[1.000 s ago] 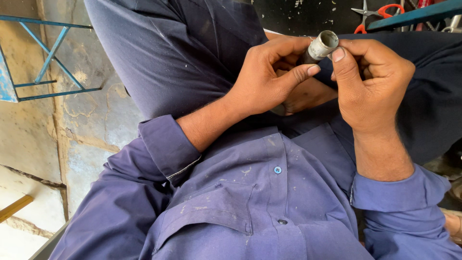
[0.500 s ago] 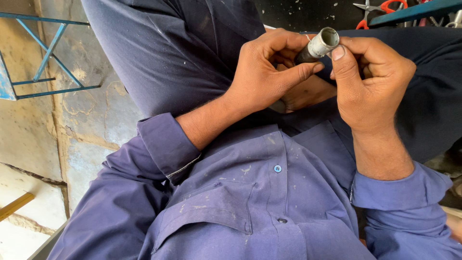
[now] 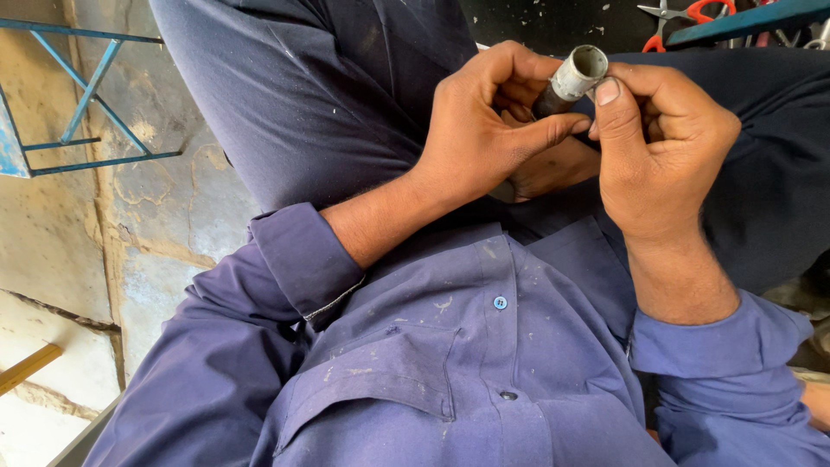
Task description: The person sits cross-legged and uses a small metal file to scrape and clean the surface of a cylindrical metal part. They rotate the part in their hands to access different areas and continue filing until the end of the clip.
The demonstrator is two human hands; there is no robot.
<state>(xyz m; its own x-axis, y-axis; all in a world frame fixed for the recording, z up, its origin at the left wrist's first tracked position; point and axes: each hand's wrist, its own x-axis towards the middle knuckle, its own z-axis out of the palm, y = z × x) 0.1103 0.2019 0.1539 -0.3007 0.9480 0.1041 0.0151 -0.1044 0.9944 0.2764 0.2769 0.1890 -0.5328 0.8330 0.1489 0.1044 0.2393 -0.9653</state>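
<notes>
The left hand (image 3: pixel 484 130) is curling around a short dull-grey metal tube with a dark lower body and a pale open rim (image 3: pixel 577 76), its fingers wrapping over the dark part from behind while its thumb is pressing across the front just under the pale collar. The right hand (image 3: pixel 661 143) is closing in from the other side, its thumb lying flat against the edge of the collar and its other fingers folding into a loose fist beside it, so both hands are gripping the same tube and neither is spreading open. The tube is sitting high in the view, tilting up and to the right, its hollow mouth facing the camera, held above the person's lap and touching nothing but the two hands. Both forearms are coming out of rolled-back cuffs of a dusty blue-violet button-front work shirt (image 3: pixel 484 363), speckled with pale flecks, and the matching trouser legs (image 3: pixel 303 95) are filling the space behind the hands. To the left, a thin blue-painted metal frame (image 3: pixel 82 104) is standing on a worn, cracked stone floor (image 3: pixel 147 233). At the top right, a pair of red-handled scissors (image 3: pixel 683 13) is lying on dark ground beside a blue bar (image 3: pixel 752 19), well apart from the hands.
</notes>
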